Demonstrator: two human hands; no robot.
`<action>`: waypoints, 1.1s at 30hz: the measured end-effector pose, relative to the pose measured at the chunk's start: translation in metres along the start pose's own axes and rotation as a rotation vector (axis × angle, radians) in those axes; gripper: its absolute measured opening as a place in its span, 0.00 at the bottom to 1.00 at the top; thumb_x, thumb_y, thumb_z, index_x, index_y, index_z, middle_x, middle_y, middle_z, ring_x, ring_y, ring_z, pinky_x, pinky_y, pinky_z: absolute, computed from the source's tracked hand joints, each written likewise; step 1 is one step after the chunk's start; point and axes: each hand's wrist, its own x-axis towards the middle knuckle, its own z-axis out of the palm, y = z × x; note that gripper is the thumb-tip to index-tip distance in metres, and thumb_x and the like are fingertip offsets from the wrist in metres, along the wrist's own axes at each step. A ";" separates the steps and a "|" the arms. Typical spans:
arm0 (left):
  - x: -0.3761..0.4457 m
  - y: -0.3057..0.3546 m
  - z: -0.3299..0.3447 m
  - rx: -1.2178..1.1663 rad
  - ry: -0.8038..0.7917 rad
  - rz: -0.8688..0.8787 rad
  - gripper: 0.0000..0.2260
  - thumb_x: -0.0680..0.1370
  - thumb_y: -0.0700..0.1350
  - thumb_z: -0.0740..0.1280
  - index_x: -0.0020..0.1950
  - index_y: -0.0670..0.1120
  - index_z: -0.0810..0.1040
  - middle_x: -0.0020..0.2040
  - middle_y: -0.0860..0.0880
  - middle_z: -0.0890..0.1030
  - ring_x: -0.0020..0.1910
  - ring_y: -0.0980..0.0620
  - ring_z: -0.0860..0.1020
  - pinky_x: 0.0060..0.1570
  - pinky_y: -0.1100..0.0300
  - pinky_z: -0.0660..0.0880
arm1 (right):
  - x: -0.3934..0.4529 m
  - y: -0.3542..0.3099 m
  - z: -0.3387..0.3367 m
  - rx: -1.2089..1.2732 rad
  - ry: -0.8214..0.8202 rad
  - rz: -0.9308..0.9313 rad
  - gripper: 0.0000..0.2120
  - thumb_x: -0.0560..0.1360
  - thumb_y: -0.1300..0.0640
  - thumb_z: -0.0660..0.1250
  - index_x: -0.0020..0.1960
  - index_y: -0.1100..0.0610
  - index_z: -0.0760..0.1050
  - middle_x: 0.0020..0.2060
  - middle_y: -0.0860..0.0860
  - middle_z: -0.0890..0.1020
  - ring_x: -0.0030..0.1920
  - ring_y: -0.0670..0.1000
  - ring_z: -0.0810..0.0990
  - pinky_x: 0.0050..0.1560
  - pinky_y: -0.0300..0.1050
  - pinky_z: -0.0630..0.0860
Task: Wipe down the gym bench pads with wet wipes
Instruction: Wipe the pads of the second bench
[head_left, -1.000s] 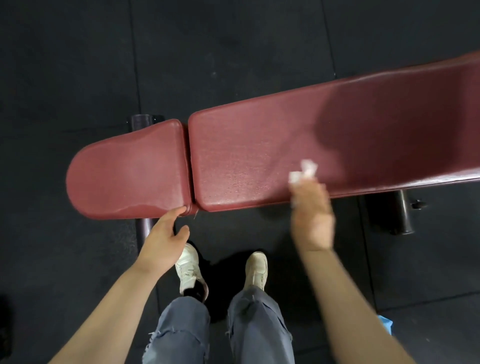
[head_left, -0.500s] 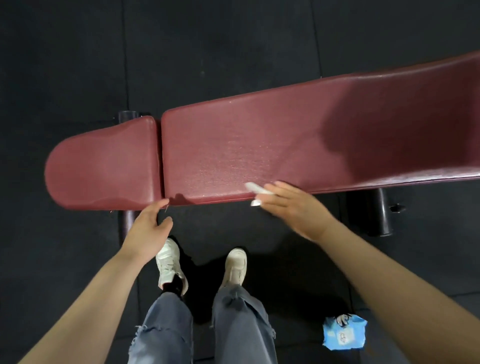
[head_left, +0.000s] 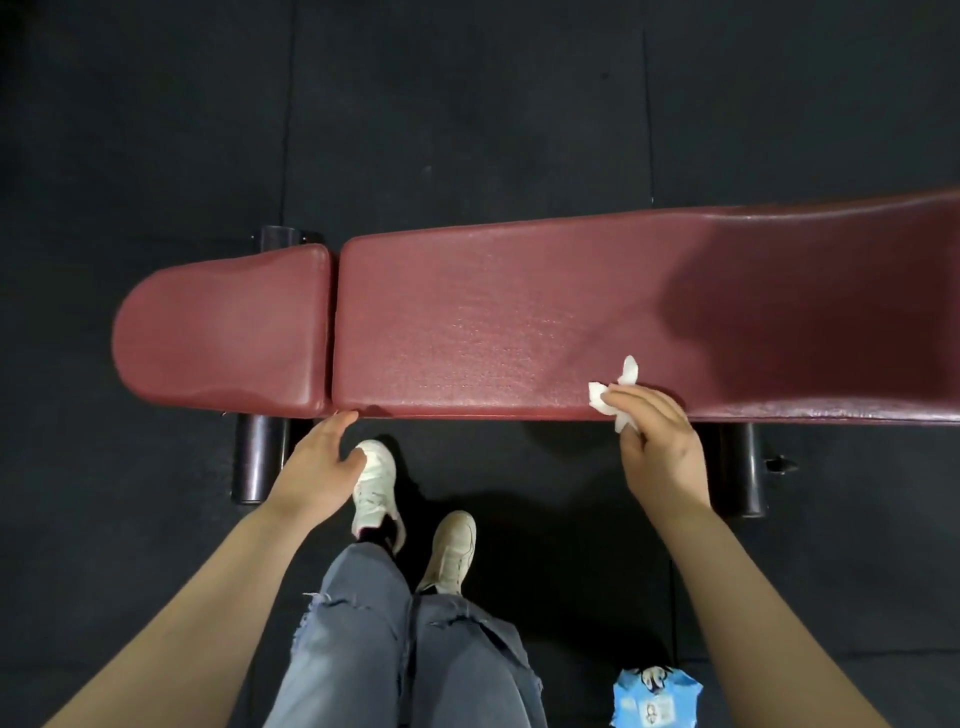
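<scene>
One wipe (head_left: 618, 392) at long pad (head_left: 519, 322) near edge

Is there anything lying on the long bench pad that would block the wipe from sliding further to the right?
Nothing visible does. The right hand pinches the wet wipe at the near edge of the long pad, and the pad surface to its right lies bare up to the picture's edge.

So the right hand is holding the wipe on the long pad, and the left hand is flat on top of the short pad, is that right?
Not quite. In the head view the left hand is not on top of the short pad; only its fingertips reach the near edge, by the gap between the pads. The right hand does hold the wipe on the long pad.
</scene>
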 end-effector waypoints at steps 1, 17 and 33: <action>0.001 -0.002 -0.001 -0.005 0.001 -0.004 0.25 0.80 0.43 0.62 0.78 0.48 0.63 0.78 0.50 0.65 0.77 0.50 0.62 0.74 0.53 0.59 | 0.003 -0.006 0.005 -0.012 0.015 0.006 0.20 0.69 0.78 0.66 0.55 0.62 0.82 0.53 0.53 0.83 0.55 0.56 0.80 0.59 0.52 0.75; 0.023 -0.005 0.009 -0.080 -0.022 -0.032 0.30 0.80 0.43 0.62 0.81 0.48 0.54 0.80 0.49 0.58 0.78 0.51 0.58 0.76 0.51 0.58 | 0.166 -0.009 0.041 -0.276 -0.187 0.113 0.10 0.76 0.60 0.60 0.36 0.52 0.72 0.34 0.46 0.74 0.35 0.48 0.71 0.37 0.46 0.65; 0.034 -0.011 0.002 -0.097 -0.034 -0.134 0.30 0.79 0.44 0.63 0.80 0.49 0.57 0.78 0.47 0.63 0.76 0.48 0.63 0.73 0.45 0.63 | 0.020 -0.031 0.047 -0.351 -0.236 0.055 0.10 0.69 0.73 0.64 0.39 0.58 0.74 0.31 0.53 0.73 0.32 0.59 0.74 0.43 0.55 0.78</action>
